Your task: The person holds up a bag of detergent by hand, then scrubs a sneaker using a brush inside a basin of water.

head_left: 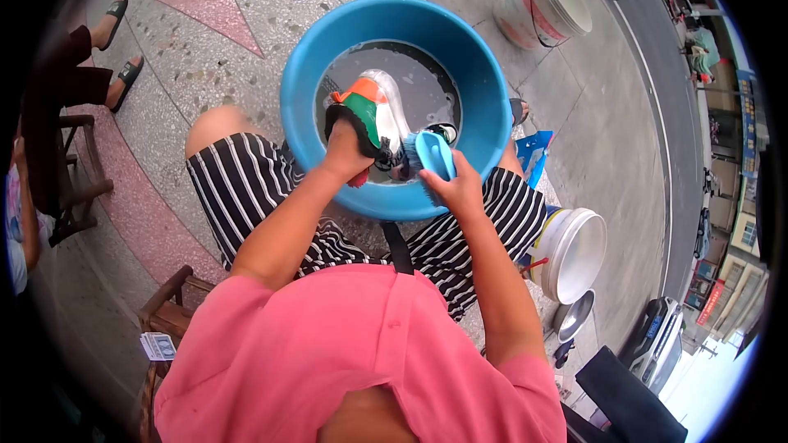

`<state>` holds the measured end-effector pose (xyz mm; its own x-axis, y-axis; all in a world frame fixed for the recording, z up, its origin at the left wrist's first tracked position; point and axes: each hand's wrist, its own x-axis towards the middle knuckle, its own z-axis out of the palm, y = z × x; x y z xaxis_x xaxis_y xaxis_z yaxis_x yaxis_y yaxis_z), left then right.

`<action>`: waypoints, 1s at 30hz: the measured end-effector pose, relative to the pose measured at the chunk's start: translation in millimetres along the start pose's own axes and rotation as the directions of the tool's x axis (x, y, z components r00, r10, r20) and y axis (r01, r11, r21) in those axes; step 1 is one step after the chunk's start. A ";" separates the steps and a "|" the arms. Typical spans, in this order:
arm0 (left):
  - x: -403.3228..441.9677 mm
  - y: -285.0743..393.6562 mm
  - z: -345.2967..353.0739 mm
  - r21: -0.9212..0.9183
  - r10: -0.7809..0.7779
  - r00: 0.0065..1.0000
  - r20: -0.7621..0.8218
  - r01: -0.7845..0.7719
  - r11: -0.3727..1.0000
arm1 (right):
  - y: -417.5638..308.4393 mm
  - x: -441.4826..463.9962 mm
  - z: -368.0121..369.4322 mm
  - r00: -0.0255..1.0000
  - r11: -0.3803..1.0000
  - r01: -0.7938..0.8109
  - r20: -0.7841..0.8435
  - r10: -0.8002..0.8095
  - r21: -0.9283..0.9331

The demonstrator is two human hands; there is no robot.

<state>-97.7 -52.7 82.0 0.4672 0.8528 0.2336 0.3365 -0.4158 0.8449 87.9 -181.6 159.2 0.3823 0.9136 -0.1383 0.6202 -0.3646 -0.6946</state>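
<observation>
- Right hand [456, 186]: thumb and fingers are clamped on the brush [433, 156].
- Brush: blue back faces up and to the right; bristles face left, at the side of the shoe [373, 115]. The long axis slants from far left to near right.
- Left hand [349, 150]: at the near left part of the shoe, by its dark edge. The fingers are largely hidden; whether they are together or apart cannot be told.
- Shoe: located inside the basin [484, 82], left of the brush. The long axis runs near to far, with the rounded white end pointing far and slightly left. Whether this end is toe or heel cannot be told. Orange and green panels face left; black laces lie near the hand.
- Black-and-white item [444, 130]: just beyond the brush, partly hidden.
- Basin: blue, round, holding cloudy water [410, 61], positioned between the person's knees.
- Blue packet [535, 156]: right of the basin.
- White buckets: one [566, 4] at far right, one [577, 256] at near right.
- Metal bowl [574, 316]: just on the near side of the near bucket.
</observation>
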 end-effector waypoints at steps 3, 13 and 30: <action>-7.4 14.6 2.9 -0.125 -0.160 0.965 0.208 0.189 0.974 | -28.2 9.1 -4.1 0.991 0.998 0.045 -0.128 -0.040 0.038; 4.1 68.6 -20.6 -0.119 -0.025 0.953 0.303 0.064 0.991 | -123.9 66.3 19.7 0.969 0.957 0.243 -0.082 -0.232 0.156; -11.8 24.0 10.6 0.038 0.058 0.976 0.209 -0.068 0.997 | -81.8 86.0 -15.3 0.964 0.992 0.113 -0.237 -0.122 -0.051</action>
<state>-86.5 -76.1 94.4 0.6463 0.7423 0.1768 0.3353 -0.4844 0.8081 80.5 -75.9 214.9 0.4552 0.8825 0.1182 0.6935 -0.2682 -0.6687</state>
